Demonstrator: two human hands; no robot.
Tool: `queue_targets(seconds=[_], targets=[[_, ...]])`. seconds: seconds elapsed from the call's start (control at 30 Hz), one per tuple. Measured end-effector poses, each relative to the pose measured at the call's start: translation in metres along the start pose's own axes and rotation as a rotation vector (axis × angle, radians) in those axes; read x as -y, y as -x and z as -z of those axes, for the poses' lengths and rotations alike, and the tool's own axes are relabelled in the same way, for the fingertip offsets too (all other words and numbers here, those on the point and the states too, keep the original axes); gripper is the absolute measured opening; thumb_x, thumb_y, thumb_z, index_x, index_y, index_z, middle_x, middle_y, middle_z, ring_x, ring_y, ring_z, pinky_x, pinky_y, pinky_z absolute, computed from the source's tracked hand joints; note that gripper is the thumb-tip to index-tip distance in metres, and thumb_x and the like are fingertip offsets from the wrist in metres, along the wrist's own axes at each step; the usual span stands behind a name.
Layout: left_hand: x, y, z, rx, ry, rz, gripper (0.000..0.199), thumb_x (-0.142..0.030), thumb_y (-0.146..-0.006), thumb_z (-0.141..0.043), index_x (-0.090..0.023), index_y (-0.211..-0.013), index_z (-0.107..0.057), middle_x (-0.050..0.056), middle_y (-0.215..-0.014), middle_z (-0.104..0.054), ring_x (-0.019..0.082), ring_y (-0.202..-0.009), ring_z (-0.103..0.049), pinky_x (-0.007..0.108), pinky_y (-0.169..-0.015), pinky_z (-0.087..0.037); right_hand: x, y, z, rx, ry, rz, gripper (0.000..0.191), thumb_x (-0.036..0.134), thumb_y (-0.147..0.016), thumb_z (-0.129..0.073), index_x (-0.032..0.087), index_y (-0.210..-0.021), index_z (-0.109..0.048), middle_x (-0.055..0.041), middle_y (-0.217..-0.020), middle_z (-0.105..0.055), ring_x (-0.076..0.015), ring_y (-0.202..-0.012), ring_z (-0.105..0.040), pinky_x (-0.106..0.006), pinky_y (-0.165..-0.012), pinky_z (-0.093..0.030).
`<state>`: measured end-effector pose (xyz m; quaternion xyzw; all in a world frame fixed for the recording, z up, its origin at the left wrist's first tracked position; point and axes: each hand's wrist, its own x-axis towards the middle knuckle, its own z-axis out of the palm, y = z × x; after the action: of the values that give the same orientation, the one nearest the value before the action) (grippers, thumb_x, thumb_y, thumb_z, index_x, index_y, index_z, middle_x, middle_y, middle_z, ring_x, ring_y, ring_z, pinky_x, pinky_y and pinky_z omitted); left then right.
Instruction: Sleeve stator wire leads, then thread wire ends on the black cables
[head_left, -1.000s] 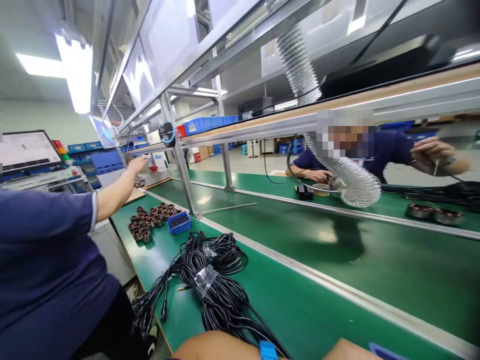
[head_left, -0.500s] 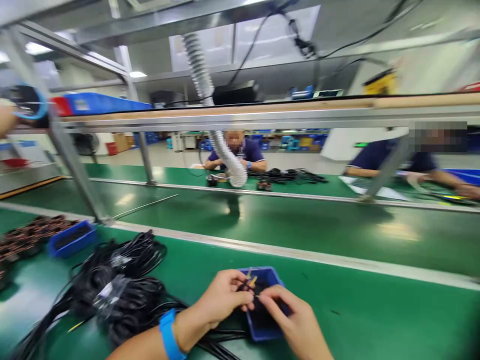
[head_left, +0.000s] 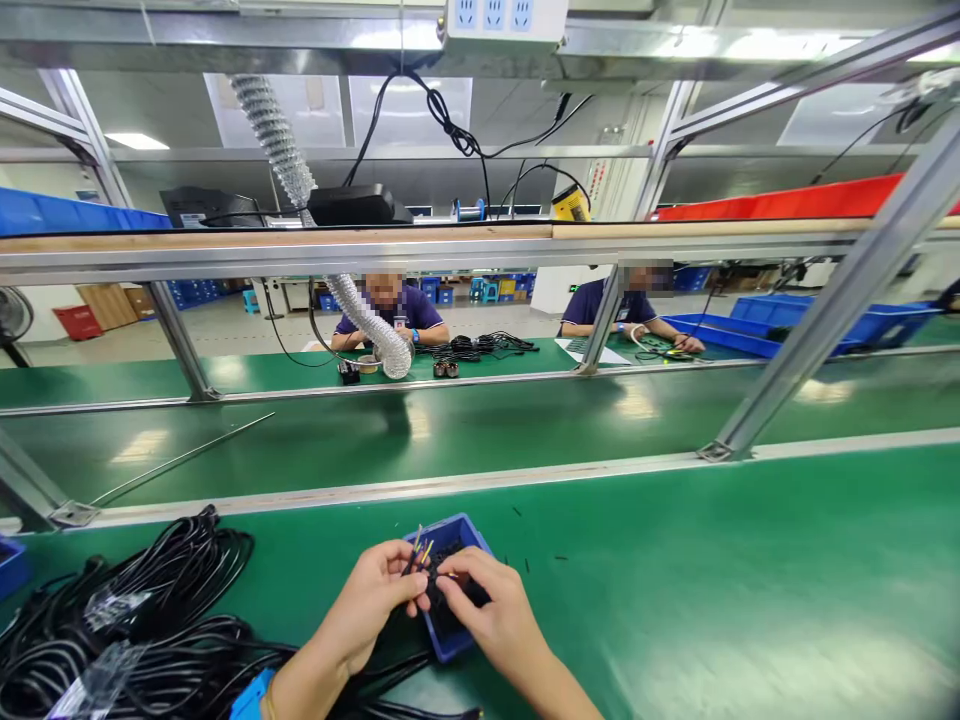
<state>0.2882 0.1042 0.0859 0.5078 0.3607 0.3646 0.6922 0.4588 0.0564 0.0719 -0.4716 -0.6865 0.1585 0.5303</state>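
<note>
My left hand [head_left: 375,590], with a blue band at the wrist, is closed on the end of a black cable, from which thin coloured wires [head_left: 424,550] stick up, one of them yellow. Beside it, my right hand [head_left: 487,600] pinches at the wires with thumb and forefinger. What lies between those fingertips is too small to make out. Both hands are above a small blue bin [head_left: 448,650] holding small black pieces. Coiled black cables [head_left: 180,575] lie in bundles to the left.
A few small black bits [head_left: 527,566] lie on the green tabletop [head_left: 712,580]. Metal frame posts [head_left: 780,330] rise behind it, below a shelf. A thin rod [head_left: 187,455] lies beyond the rail. Two people sit across, near a flexible silver duct [head_left: 390,345].
The view has swung right, so the bench and bin appear further left. Both hands stay together over the bin, the left still on the cable end.
</note>
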Motion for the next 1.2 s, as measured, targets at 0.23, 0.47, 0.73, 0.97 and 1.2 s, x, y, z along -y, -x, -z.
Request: queue_targets(seconds=[0.23, 0.47, 0.73, 0.97, 1.2], targets=[[-0.022, 0.003, 0.001, -0.121, 0.021, -0.044, 0.045, -0.046, -0.06, -0.09, -0.015, -0.085, -0.067, 0.0, -0.077, -0.065, 0.014, -0.069, -0.065, 0.022, -0.06, -0.047, 0.021, -0.012, 0.041, 0.547, -0.219, -0.055, 0.012, 0.033, -0.086, -0.073, 0.022, -0.082, -0.076, -0.0005, -0.087, -0.076, -0.0171, -0.083, -0.07, -0.026, -0.079, -0.054], [-0.011, 0.002, -0.005, -0.053, 0.074, 0.089, 0.048, -0.05, -0.057, -0.089, -0.012, -0.073, -0.065, 0.0, -0.066, -0.06, 0.008, -0.053, -0.053, 0.019, -0.047, -0.038, -0.007, -0.017, -0.004, 0.493, 0.719, -0.112, 0.019, 0.015, -0.073, -0.083, 0.018, -0.091, -0.079, -0.012, -0.09, -0.077, -0.0325, -0.096, -0.066, -0.041, -0.083, -0.048], [0.012, -0.007, -0.001, -0.086, 0.015, 0.081, 0.037, -0.044, -0.063, -0.083, -0.013, -0.066, -0.063, -0.005, -0.054, -0.052, 0.006, -0.046, -0.044, 0.018, -0.043, -0.03, -0.015, -0.012, -0.014, 0.478, 0.756, -0.104, 0.012, 0.014, -0.085, -0.07, 0.022, -0.086, -0.079, -0.0062, -0.083, -0.075, -0.0248, -0.087, -0.064, -0.034, -0.077, -0.045], [0.01, 0.0, -0.01, -0.007, -0.148, 0.043, 0.038, -0.052, -0.074, -0.072, -0.015, -0.075, -0.06, -0.004, -0.049, -0.053, 0.008, -0.043, -0.046, 0.018, -0.044, -0.034, -0.001, -0.003, -0.002, 0.31, 0.46, -0.07, 0.024, 0.011, -0.095, -0.054, 0.022, -0.088, -0.074, -0.0034, -0.083, -0.069, -0.0204, -0.083, -0.061, -0.031, -0.077, -0.046], [0.013, -0.001, -0.01, -0.033, -0.237, 0.059, 0.044, -0.06, -0.073, -0.07, -0.017, -0.078, -0.058, -0.009, -0.043, -0.042, 0.007, -0.039, -0.035, 0.018, -0.041, -0.026, -0.004, -0.003, 0.015, 0.065, 0.121, -0.072, 0.02, 0.019, -0.097, -0.053, 0.023, -0.091, -0.071, -0.0027, -0.086, -0.072, -0.0203, -0.08, -0.062, -0.034, -0.079, -0.046]])
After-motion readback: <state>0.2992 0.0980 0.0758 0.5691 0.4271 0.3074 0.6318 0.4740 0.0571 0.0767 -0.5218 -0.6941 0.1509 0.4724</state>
